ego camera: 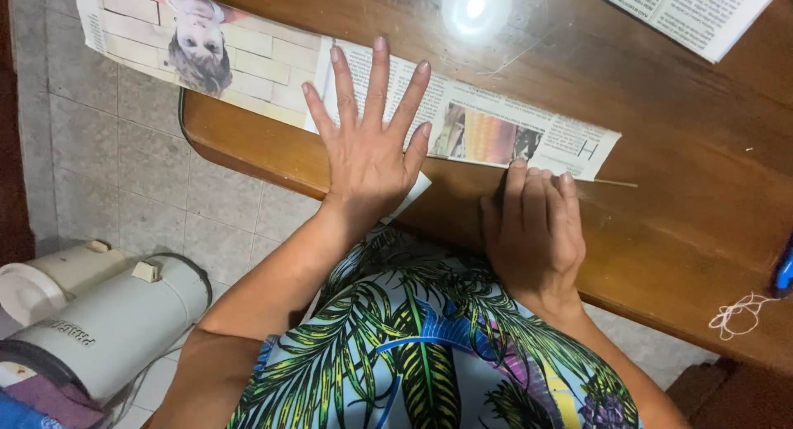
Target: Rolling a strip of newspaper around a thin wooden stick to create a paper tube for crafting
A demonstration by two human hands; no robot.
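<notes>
Brown wood worktop (677, 231) w/ glossy top, grey tiled floor (107, 173) beside it. Long paper strip (487, 132) cut from a newspaper lies flat along the worktop's near edge, one end hanging off past the corner; printed text columns, colour photos, brick-wall pic at the overhang end. Left hand (368, 148) pressed flat on the strip's middle, fingers (377, 70) spread wide, gripping nothing. Right hand (535, 231) just below the strip, fingers together & curled down on a thin wooden stick (607, 182) at the strip's lower edge. White string (738, 313) well apart from the strip, near the worktop's edge
</notes>
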